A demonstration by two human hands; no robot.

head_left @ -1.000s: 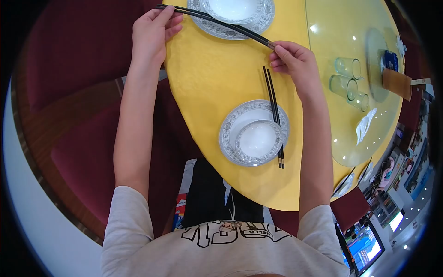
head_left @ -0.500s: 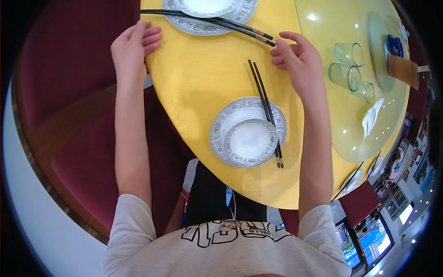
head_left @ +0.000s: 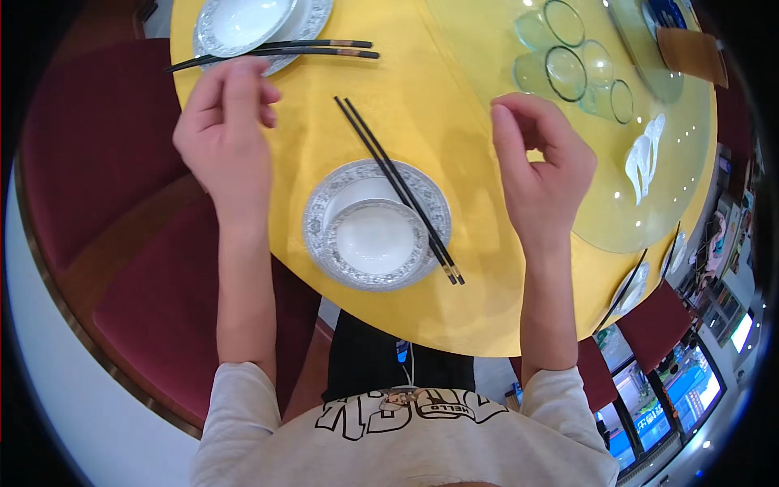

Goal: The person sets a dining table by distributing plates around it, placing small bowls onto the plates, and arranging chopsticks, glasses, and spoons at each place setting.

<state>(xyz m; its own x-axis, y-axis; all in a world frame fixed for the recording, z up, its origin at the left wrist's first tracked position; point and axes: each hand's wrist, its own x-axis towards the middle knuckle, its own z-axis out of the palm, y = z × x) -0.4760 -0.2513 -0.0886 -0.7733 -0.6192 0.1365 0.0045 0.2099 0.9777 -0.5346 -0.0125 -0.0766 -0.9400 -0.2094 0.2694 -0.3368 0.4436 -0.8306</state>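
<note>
Head camera shows the released chopsticks [head_left: 316, 51] now seemingly laid across the far plate [head_left: 318, 18], left hand [head_left: 225, 134] near it, right hand [head_left: 548, 170] well apart, both half-open and apparently empty.

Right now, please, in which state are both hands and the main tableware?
Left hand: empty, fingers bent
Right hand: empty, fingers curled
Near bowl: upright, empty
Near plate: bearing its bowl
Near chopsticks: lying across their plate
Far bowl: upright, empty, partly cut off
Far plate: bearing its bowl
Far chopsticks: lying across their plate
Glasses: apparently empty
</note>
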